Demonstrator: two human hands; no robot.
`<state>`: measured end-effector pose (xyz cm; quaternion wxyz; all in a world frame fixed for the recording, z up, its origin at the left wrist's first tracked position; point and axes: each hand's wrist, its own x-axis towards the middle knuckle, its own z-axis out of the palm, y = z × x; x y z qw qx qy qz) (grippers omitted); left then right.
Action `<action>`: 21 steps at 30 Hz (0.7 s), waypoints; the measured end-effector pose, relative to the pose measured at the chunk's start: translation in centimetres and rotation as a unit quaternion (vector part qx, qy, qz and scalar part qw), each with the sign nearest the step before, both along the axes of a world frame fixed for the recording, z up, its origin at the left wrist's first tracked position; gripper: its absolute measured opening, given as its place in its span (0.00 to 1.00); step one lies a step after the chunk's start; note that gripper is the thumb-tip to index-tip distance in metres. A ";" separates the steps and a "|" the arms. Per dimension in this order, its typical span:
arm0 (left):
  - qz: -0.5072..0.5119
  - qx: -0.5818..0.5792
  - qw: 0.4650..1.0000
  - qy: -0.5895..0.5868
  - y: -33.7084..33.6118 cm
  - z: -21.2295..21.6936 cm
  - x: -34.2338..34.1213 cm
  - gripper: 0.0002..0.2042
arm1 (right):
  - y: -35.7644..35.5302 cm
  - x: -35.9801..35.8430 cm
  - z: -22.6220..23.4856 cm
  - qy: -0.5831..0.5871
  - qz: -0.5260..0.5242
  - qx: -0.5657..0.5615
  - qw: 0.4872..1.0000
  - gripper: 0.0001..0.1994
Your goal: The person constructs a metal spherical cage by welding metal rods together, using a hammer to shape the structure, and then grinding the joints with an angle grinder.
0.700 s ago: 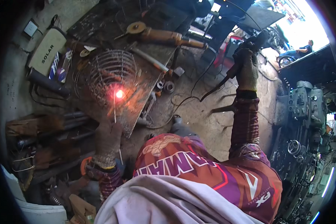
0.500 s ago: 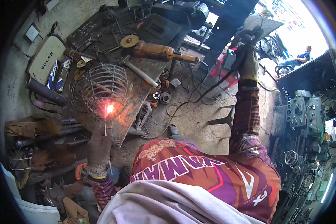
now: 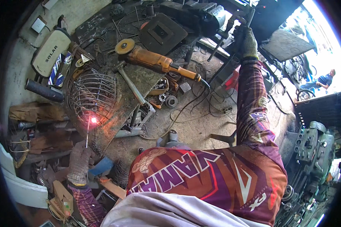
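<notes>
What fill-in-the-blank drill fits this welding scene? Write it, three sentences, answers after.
1. The left hand holds a thin welding ____ whose far tip glows at the wire cage.
2. The right hand is raised far from the cage and wears a ____.
3. The orange grinder lies on the ____ beside a hammer.

Missing words: rod; glove; workbench
</notes>
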<state>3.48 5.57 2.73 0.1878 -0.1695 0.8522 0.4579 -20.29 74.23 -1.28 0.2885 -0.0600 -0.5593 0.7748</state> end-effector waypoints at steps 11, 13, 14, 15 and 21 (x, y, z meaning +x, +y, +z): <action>0.024 -0.023 0.999 -0.034 -0.1 -0.5 -0.4 0.16 | 2.4 -3.0 -2.0 -0.030 -0.126 0.493 0.860 0.16; -0.007 -0.047 0.999 0.017 -2.4 -3.0 1.1 0.16 | 3.5 -3.9 -2.6 -0.052 -0.206 0.697 0.685 0.13; -0.033 -0.075 0.995 0.063 -4.3 -4.6 1.4 0.15 | 5.9 -5.5 -3.8 -0.098 -0.202 0.719 0.658 0.14; -0.039 -0.093 0.993 0.060 -3.9 -3.3 1.6 0.15 | 2.6 -4.8 -2.0 -0.130 -0.145 0.743 0.640 0.22; -0.070 -0.138 0.983 0.096 -1.8 -2.2 1.3 0.09 | 5.5 -5.4 -4.8 -0.167 0.022 0.281 0.945 0.22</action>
